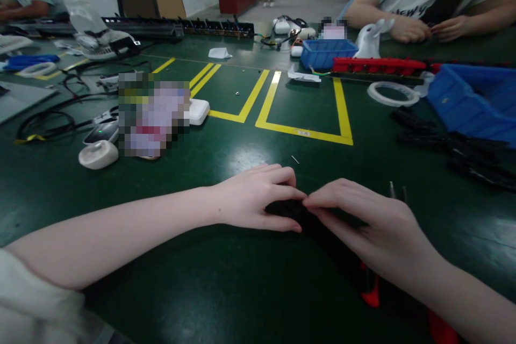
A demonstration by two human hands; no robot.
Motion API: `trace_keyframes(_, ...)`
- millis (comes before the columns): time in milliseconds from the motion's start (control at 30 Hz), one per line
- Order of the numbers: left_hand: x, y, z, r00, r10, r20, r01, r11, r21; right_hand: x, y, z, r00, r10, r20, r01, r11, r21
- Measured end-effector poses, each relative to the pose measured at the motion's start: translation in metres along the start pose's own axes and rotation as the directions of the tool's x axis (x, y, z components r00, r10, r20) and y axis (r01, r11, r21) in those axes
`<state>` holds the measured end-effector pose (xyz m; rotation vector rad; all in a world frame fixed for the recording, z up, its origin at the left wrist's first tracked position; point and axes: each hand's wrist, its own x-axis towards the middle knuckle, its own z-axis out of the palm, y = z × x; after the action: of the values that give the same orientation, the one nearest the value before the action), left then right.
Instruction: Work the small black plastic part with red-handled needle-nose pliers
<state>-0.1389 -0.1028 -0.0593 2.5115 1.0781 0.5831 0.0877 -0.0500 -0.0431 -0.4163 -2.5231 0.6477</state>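
In the head view my left hand [258, 196] lies low over the table, its thumb and forefinger around a small black piece [286, 207]. What kind of piece it is I cannot make out against the dark surface. My right hand [366, 220] meets it from the right, thumb and forefinger pinched together at the piece's far end, by my left fingertip. Whatever sits in that pinch is hidden. Beneath my right hand lies a red-handled tool [370, 286], mostly covered, with two metal tips beyond the knuckles. A thin metal pin [295, 159] rests just past my left fingers.
Black bundles [467, 156] and a blue bin [475, 102] stand at right, near a roll of clear tape [393, 94]. Left are a phone [155, 118], a white case [198, 112] and cables [44, 118]. Yellow tape [306, 131] marks the table. A person sits opposite, right.
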Motion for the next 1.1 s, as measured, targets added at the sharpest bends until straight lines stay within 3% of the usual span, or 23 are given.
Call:
trace_keyframes(133, 0.0001, 0.0002, -0.0003, 1.0, 0.002, 0.003, -0.002, 1.0, 0.001, -0.0015, 0.002, 0.0032, 0.998, -0.058, 0.014, 0.058, 0.997, -0.044)
trace_keyframes(267, 0.0001, 0.0003, 0.0003, 1.0, -0.003, -0.002, 0.003, 1.0, 0.001, -0.0027, 0.0, 0.0018, 0.999, -0.039, -0.017, 0.038, 0.998, -0.041)
trace_keyframes(467, 0.0002, 0.0009, 0.0003, 1.0, 0.0, -0.004, 0.0, 1.0, -0.002, -0.0008, -0.0017, 0.0012, 0.998, -0.047, 0.04, 0.048, 0.998, -0.038)
trace_keyframes(667, 0.0004, 0.001, -0.0004, 1.0, -0.005, 0.0, 0.005, 1.0, -0.017, -0.0037, 0.0017, 0.0041, 0.995, -0.088, -0.037, 0.086, 0.995, -0.054)
trace_keyframes(1100, 0.0003, 0.0014, 0.0001, 1.0, -0.018, -0.003, 0.018, 1.0, -0.026, -0.003, 0.0009, 0.0075, 0.988, -0.157, 0.003, 0.154, 0.965, -0.214)
